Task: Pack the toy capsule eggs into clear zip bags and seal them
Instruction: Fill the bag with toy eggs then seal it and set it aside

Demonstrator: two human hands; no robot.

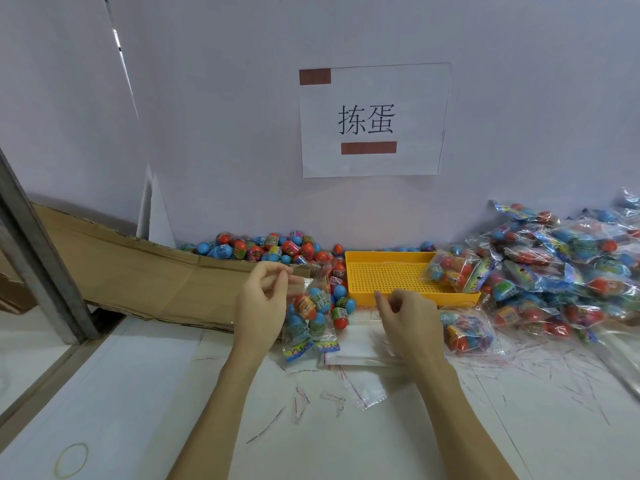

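Hands work just in front of the yellow perforated plastic tray [388, 271]: left hand [261, 306] pinches the top edge of a clear zip bag of capsule eggs [308, 317], right hand [410, 320] curled, grasp unclear. Film looks thin, slippery, bottom-heavy; grip the seal strip. Loose red-blue eggs [263, 249] lie left of and behind tray.

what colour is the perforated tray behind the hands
Yellow-orange; the tray shows clearly in the head view, with one filled bag resting in its right end.

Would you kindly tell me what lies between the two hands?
In the head view, a filled zip bag and loose eggs lie between left hand and right hand.
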